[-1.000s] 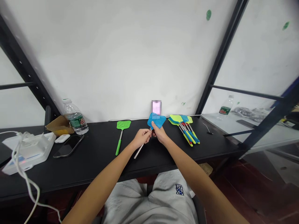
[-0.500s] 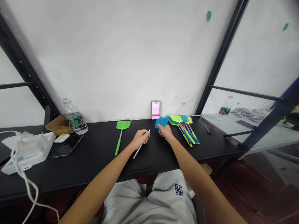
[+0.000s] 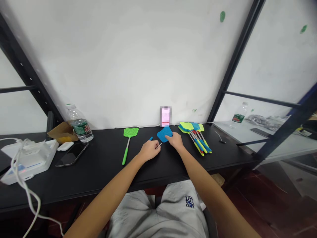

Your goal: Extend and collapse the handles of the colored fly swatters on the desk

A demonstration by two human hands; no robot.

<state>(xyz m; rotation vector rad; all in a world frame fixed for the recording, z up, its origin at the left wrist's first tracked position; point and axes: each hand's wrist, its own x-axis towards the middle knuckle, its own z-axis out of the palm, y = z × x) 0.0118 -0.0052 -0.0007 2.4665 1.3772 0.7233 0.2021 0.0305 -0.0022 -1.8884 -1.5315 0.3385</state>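
Observation:
My left hand (image 3: 149, 150) is closed round a thin metal rod (image 3: 159, 145) with a blue grip end (image 3: 151, 138), held just above the black table (image 3: 104, 172). My right hand (image 3: 175, 140) rests with its fingers on a blue fly-swatter head (image 3: 164, 134) that lies flat on the table, right beside the rod's tip. A finished green fly swatter (image 3: 128, 141) lies to the left of my hands. A pile of several coloured fly swatters (image 3: 195, 135) lies to the right.
A phone (image 3: 165, 116) leans on the wall behind my hands. At the left stand a water bottle (image 3: 78, 124), a dark phone (image 3: 71, 155), a white case (image 3: 65, 146), a cardboard piece (image 3: 60, 132) and a white box with cables (image 3: 27, 158). Black rack posts (image 3: 232, 66) flank the table.
The blue head came off the rod, went right toward the pile, then back to the middle of the table. My left hand turned the rod so its tip points at the head.

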